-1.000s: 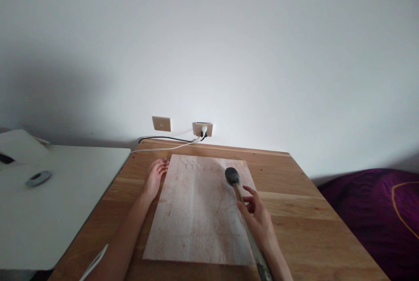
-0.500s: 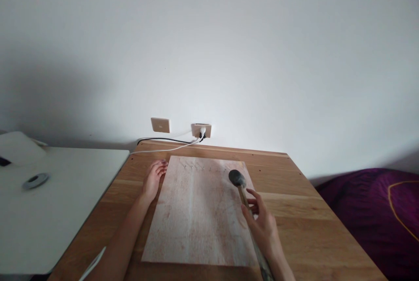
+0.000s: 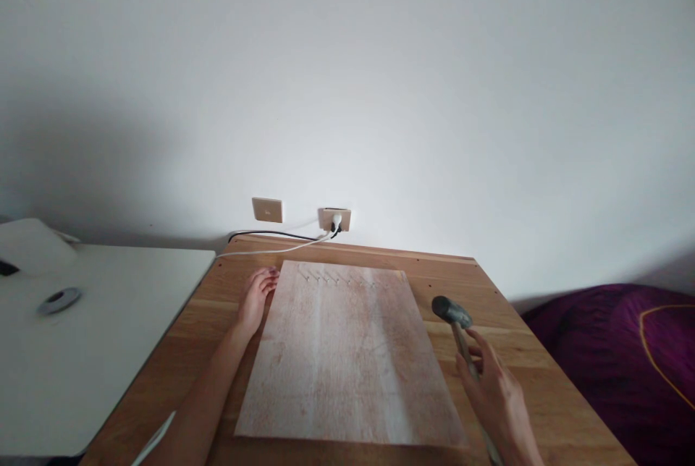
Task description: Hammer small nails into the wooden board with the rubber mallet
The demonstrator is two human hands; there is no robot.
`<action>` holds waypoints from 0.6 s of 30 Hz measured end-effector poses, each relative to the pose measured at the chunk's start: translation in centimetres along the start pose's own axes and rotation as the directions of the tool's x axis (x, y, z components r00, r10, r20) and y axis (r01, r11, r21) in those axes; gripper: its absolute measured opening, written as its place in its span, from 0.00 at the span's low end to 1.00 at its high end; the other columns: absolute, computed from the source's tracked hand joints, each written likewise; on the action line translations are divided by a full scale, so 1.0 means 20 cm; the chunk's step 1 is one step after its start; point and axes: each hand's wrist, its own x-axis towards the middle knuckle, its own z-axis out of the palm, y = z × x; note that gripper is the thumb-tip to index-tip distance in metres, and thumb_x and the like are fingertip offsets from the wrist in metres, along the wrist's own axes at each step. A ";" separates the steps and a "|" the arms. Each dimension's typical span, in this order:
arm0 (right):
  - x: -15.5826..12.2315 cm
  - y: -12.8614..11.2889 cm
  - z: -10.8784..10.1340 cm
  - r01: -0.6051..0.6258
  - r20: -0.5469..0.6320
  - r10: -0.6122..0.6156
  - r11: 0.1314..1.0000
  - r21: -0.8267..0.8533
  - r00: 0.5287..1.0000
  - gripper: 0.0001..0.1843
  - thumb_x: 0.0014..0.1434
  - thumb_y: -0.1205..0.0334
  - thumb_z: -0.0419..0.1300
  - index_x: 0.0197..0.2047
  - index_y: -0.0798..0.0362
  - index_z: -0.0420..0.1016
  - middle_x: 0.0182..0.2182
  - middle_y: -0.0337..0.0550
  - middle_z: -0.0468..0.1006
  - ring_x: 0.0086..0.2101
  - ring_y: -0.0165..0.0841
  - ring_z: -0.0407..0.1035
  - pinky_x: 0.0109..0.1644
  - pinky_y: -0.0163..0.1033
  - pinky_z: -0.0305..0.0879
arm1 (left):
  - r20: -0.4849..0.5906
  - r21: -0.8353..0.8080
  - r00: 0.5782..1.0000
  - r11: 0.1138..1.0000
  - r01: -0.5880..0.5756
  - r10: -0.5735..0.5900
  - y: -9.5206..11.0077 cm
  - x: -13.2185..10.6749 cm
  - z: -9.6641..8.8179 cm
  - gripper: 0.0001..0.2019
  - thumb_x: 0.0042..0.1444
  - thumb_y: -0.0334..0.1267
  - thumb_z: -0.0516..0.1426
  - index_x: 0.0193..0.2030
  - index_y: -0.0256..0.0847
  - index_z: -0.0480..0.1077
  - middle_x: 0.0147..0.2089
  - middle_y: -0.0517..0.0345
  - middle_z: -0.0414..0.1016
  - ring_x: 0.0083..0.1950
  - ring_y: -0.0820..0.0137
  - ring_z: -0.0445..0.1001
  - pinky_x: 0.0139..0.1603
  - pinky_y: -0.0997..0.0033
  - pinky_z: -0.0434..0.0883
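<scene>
A pale, whitewashed wooden board (image 3: 347,357) lies flat, with several small nails (image 3: 327,279) in a row near its far edge. At the board's upper left edge, my left hand (image 3: 257,299) has its fingers curled against the side. My right hand (image 3: 491,379) is wrapped around the handle of a mallet (image 3: 452,312) with a dark head and a light handle. The mallet is held to the right of the board, apart from it, its head pointing away from me. My right palm hides part of the handle.
The board rests on a brown wooden table (image 3: 521,372) against a white wall. Plugs and cables run from a wall socket (image 3: 335,220) along the back edge. A white table (image 3: 108,350) with a grey ring-shaped object (image 3: 59,300) adjoins at left; purple fabric (image 3: 602,357) lies at right.
My right hand has carried the mallet rightward, from above the board's right side to beyond its right edge. My left hand and the board have stayed in place.
</scene>
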 end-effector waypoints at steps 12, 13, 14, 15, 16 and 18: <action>0.07 0.09 0.01 0.151 -0.002 -0.159 0.938 -0.311 0.987 0.21 0.67 0.54 0.49 0.58 0.51 0.70 0.44 0.50 0.83 0.37 0.44 0.80 0.35 0.42 0.70 | -0.013 -0.002 1.000 1.000 -0.025 0.025 -0.02 0.00 -0.01 0.18 0.42 0.47 0.67 0.38 0.38 0.76 0.39 0.51 0.82 0.38 0.66 0.78 0.39 0.69 0.72; 0.07 0.09 0.02 0.172 -0.010 -0.186 0.925 -0.338 0.983 0.21 0.67 0.55 0.49 0.58 0.51 0.71 0.43 0.51 0.83 0.36 0.43 0.80 0.34 0.42 0.70 | -0.013 0.000 0.999 1.000 -0.030 0.030 -0.02 0.00 -0.01 0.19 0.42 0.48 0.67 0.38 0.38 0.76 0.39 0.51 0.82 0.38 0.66 0.78 0.39 0.69 0.72; 0.08 0.10 0.02 0.190 -0.017 -0.209 0.914 -0.360 0.978 0.20 0.67 0.55 0.49 0.57 0.51 0.71 0.42 0.51 0.83 0.35 0.43 0.79 0.34 0.42 0.70 | -0.012 0.003 0.999 0.999 -0.033 0.033 -0.02 0.00 -0.01 0.19 0.43 0.48 0.67 0.38 0.38 0.76 0.39 0.51 0.82 0.38 0.66 0.78 0.39 0.69 0.72; 0.08 0.10 0.03 0.204 -0.020 -0.228 0.904 -0.376 0.973 0.20 0.67 0.56 0.49 0.57 0.52 0.71 0.41 0.51 0.83 0.34 0.43 0.79 0.34 0.42 0.70 | -0.012 0.004 0.999 0.999 -0.036 0.036 -0.02 0.00 -0.01 0.19 0.43 0.48 0.67 0.38 0.38 0.75 0.39 0.51 0.81 0.38 0.66 0.78 0.39 0.69 0.72; 0.08 0.11 0.03 0.213 -0.023 -0.240 0.896 -0.389 0.970 0.20 0.67 0.56 0.49 0.57 0.52 0.71 0.40 0.51 0.83 0.34 0.43 0.78 0.34 0.43 0.70 | -0.014 0.005 0.999 0.999 -0.038 0.038 -0.02 0.00 -0.01 0.19 0.43 0.48 0.67 0.38 0.38 0.75 0.39 0.51 0.81 0.38 0.66 0.78 0.39 0.69 0.72; 0.07 0.11 0.04 0.218 -0.021 -0.248 0.888 -0.405 0.969 0.21 0.67 0.56 0.48 0.57 0.52 0.72 0.39 0.51 0.82 0.34 0.44 0.78 0.35 0.44 0.71 | -0.015 0.006 0.999 0.999 -0.040 0.040 -0.02 -0.01 -0.01 0.19 0.43 0.48 0.68 0.38 0.38 0.75 0.39 0.51 0.81 0.38 0.67 0.78 0.39 0.70 0.72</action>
